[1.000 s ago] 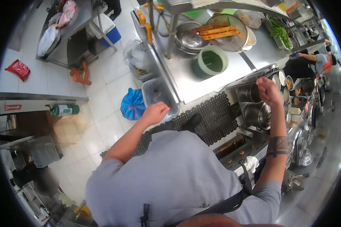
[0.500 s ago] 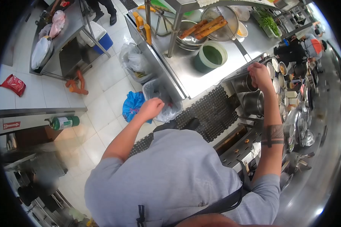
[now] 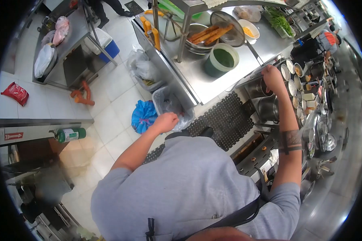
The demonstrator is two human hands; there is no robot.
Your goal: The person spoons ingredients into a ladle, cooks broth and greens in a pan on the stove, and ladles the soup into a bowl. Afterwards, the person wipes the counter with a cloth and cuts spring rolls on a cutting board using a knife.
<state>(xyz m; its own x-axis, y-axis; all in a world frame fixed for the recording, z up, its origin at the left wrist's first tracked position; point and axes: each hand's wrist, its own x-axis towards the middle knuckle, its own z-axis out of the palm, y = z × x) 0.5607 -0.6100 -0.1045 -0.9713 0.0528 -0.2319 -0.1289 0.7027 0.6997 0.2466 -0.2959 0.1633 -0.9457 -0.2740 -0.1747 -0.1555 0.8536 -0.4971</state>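
Note:
My right hand (image 3: 272, 79) is closed around the long handle of a round mesh strainer (image 3: 236, 37). The strainer is tilted beside a stack of metal bowls (image 3: 196, 49) on the steel counter. Several long golden-brown rolls (image 3: 211, 34) lie across the top bowl, partly overlapping the strainer. In front stands a white tub of green liquid (image 3: 222, 58). My left hand (image 3: 166, 122) hangs with curled fingers in front of a bag-lined bin (image 3: 173, 106), and nothing shows in it.
A white bowl of yellow food (image 3: 250, 31) and a container of green leaves (image 3: 280, 24) sit further along the counter (image 3: 201, 86). Pots and pans (image 3: 265, 108) crowd my right. A blue bag (image 3: 142, 116) lies on the floor. Another person (image 3: 326, 42) stands at far right.
The strainer has tilted and shifted slightly left, showing more of the bowl of yellow food. My right hand has turned a little on its handle. My left hand has moved slightly right and down.

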